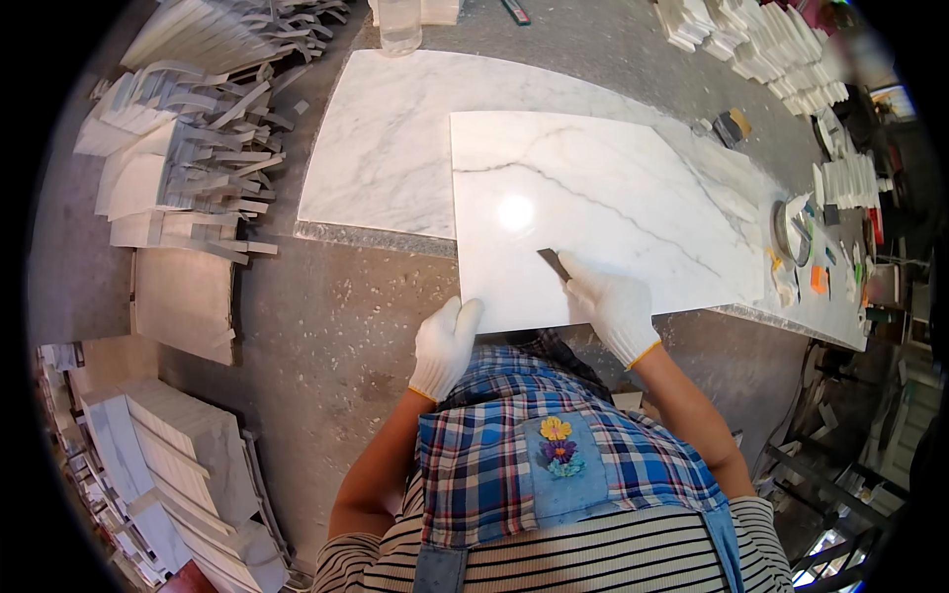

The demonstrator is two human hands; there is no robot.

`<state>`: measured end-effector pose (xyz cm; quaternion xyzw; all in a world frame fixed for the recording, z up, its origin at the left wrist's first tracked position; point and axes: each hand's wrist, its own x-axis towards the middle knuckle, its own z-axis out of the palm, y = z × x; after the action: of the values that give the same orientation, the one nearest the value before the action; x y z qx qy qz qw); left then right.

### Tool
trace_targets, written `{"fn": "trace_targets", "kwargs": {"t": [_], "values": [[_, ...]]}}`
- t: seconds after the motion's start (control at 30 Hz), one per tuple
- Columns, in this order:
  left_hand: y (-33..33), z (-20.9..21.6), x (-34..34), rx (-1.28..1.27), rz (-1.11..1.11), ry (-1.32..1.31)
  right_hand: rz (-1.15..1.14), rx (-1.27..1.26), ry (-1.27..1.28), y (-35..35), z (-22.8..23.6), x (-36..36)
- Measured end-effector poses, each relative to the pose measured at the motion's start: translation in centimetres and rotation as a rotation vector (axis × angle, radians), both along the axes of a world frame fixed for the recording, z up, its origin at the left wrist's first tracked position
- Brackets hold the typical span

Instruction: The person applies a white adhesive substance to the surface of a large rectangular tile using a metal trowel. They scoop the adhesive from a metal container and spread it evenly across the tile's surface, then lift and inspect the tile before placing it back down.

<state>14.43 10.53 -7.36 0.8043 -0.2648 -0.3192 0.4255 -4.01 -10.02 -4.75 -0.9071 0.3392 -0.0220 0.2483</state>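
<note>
A polished white marble tile [554,198] with grey veins lies over a larger marble slab [386,148], its near edge jutting toward my body. My left hand [447,341], in a white knit glove, grips the tile's near left corner, thumb on top and fingers hidden beneath. In my gloved right hand [615,304] is a flat, dark scraper blade [554,263], pinched between thumb and fingers. The blade sits over the tile's surface near its front edge; I cannot tell whether it touches. A bright light reflection shows on the tile.
A clear container [399,28] stands at the slab's far left corner. On the right are a roll of tape [793,233], an orange piece [819,279] and a dark block [732,127]. Stacked tiles [143,163] with spacer strips line the left; more stacks [766,49] stand far right.
</note>
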Motion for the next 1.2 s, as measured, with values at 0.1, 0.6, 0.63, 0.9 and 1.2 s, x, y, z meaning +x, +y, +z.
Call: {"fn": "trace_targets", "kwargs": {"t": [0.1, 0.6, 0.63, 0.9, 1.2], "values": [[0.1, 0.0, 0.1, 0.007, 0.006, 0.007, -0.005, 0.063, 0.075, 0.0, 1.7, 0.7], [0.2, -0.3, 0.0, 0.028, 0.016, 0.023, 0.145, -0.036, 0.141, 0.0, 1.6, 2.9], [0.2, -0.3, 0.0, 0.028, 0.015, 0.021, 0.166, -0.046, 0.201, -0.1, 2.1, 3.4], [0.3, -0.6, 0.0, 0.014, 0.007, 0.003, 0.236, -0.084, 0.419, -0.6, 3.9, 5.7], [0.2, -0.7, 0.0, 0.003, 0.013, -0.016, 0.331, -0.116, 0.418, -1.3, 4.1, 6.2]]}}
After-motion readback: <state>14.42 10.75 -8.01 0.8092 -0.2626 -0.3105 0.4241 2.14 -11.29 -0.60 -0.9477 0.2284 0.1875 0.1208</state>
